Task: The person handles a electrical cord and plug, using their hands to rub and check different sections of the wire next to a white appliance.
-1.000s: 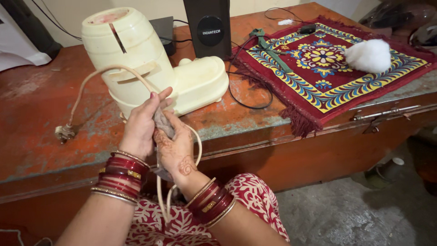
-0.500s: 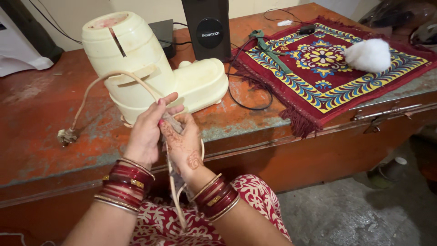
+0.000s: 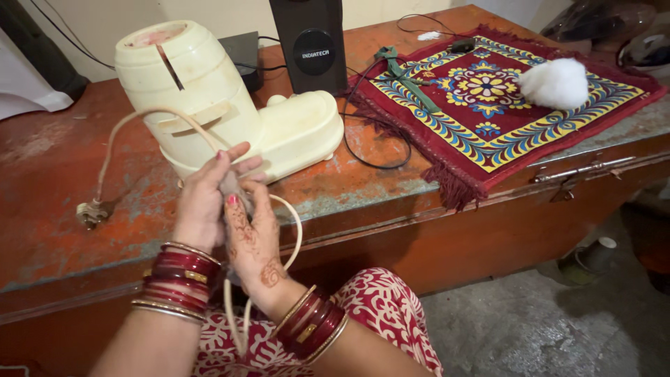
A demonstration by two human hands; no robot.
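Observation:
A cream-coloured kitchen appliance base stands on a worn red metal trunk. Its beige power cord arcs from the appliance down to a plug lying on the trunk top at the left. My left hand and my right hand are pressed together just in front of the appliance, both closed around a loop of that cord with a small grey cloth between them. More cord hangs in a loop below my hands. Both wrists carry red and gold bangles.
A black speaker and a small black box stand behind the appliance. A red patterned mat with a white fluffy ball, a green strap and black wires lies at the right. Grey floor shows below right.
My hands have slid along the cord and shifted a little to the right. The hanging loop of cord below them has grown longer. The appliance has not moved.

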